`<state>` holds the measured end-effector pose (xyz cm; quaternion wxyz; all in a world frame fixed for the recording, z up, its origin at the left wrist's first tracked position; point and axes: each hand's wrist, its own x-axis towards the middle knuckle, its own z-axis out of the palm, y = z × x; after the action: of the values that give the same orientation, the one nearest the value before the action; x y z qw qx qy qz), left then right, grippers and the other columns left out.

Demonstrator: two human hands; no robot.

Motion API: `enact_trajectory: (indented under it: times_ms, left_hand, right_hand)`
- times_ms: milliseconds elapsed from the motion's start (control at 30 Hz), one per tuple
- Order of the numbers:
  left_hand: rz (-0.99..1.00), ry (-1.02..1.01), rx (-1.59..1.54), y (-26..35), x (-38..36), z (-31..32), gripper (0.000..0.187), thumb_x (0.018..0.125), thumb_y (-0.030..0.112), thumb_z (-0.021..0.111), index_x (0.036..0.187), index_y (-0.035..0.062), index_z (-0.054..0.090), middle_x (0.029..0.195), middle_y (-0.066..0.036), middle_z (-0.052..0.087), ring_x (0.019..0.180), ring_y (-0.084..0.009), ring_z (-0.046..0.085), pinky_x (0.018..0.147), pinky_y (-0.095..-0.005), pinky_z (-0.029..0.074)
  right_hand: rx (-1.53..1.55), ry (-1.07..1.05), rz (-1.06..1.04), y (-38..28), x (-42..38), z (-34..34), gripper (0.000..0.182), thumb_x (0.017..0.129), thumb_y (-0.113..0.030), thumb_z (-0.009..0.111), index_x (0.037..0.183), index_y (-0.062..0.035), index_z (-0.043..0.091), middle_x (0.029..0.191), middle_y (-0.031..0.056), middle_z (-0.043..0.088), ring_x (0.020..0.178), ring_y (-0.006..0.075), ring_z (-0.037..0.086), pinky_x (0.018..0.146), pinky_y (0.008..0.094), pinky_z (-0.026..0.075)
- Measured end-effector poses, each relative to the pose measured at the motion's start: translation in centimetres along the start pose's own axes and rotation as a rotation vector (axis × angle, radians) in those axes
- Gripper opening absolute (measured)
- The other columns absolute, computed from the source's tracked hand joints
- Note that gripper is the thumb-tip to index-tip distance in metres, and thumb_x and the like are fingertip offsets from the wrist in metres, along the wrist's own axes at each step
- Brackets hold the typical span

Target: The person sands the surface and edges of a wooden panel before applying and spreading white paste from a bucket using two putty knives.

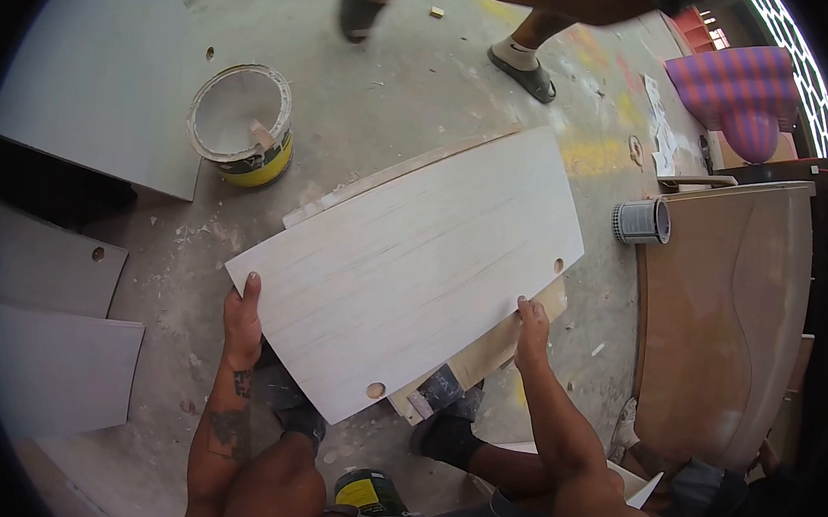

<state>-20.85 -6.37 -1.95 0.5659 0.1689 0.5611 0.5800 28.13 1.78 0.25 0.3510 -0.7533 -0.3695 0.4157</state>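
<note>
A white-painted wooden panel (413, 268) with faint streaks lies slanted in front of me, with round holes near two of its corners. My left hand (244, 319) grips its left edge, thumb on top and fingers hidden beneath. On the near edge, toward the right, my right hand (531, 332) is closed, its thumb at the rim. Bare wood boards (494, 349) show under the panel, along with a dark, paint-smeared block (440, 388) near my foot.
A large paint bucket (285, 161) stands beyond the panel's left end. A metal can (639, 221) lies on its side at right, beside a brown panel (694, 323). White boards (66, 360) lie left. Someone's sandaled foot (525, 71) is at the top; another bucket (368, 493) sits between my legs.
</note>
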Motion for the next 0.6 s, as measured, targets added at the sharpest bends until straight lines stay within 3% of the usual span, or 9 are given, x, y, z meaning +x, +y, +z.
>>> enact_trajectory:
  times_ms: [133,300,500,600]
  left_hand:
    - [0.032,-0.016,0.008,-0.6,0.4,-0.4,0.057,0.109,0.04,0.05,0.139,-0.0077,0.05,0.13,-0.014,0.065,0.116,-0.0209,0.065,0.1,-0.0355,0.051]
    - [0.014,0.011,-0.022,-0.2,0.3,0.1,0.058,0.108,0.042,0.053,0.137,-0.0089,0.053,0.13,-0.013,0.064,0.117,-0.0192,0.062,0.103,-0.0339,0.047]
    - [0.013,0.067,-0.012,-0.3,0.4,0.2,0.06,0.107,0.043,0.054,0.136,-0.009,0.054,0.13,-0.012,0.065,0.117,-0.0185,0.061,0.104,-0.0331,0.045]
    - [-0.018,0.049,-0.052,-0.1,0.1,0.7,0.06,0.107,0.043,0.053,0.137,-0.0084,0.053,0.129,-0.013,0.065,0.117,-0.0194,0.061,0.105,-0.0331,0.045]
  right_hand:
    - [0.045,-0.043,0.006,-1.6,-0.5,0.7,0.029,0.1,-0.028,0.062,0.112,-0.0012,0.059,0.099,0.0048,0.058,0.094,0.0132,0.053,0.087,0.0309,0.044]
    - [-0.084,-0.054,0.069,-0.9,-0.2,0.1,0.03,0.099,-0.027,0.064,0.116,-0.0036,0.057,0.102,0.0045,0.058,0.095,0.0134,0.053,0.084,0.0308,0.045]
    - [-0.204,-0.207,0.002,-0.6,-2.0,-1.1,0.049,0.096,-0.027,0.067,0.134,-0.0025,0.049,0.108,0.0041,0.056,0.093,0.0142,0.055,0.073,0.0275,0.046]
    - [-0.433,-0.193,-0.115,0.2,-7.5,-1.1,0.059,0.091,-0.029,0.073,0.135,0.002,0.048,0.113,0.012,0.055,0.102,0.0234,0.059,0.086,0.0336,0.05]
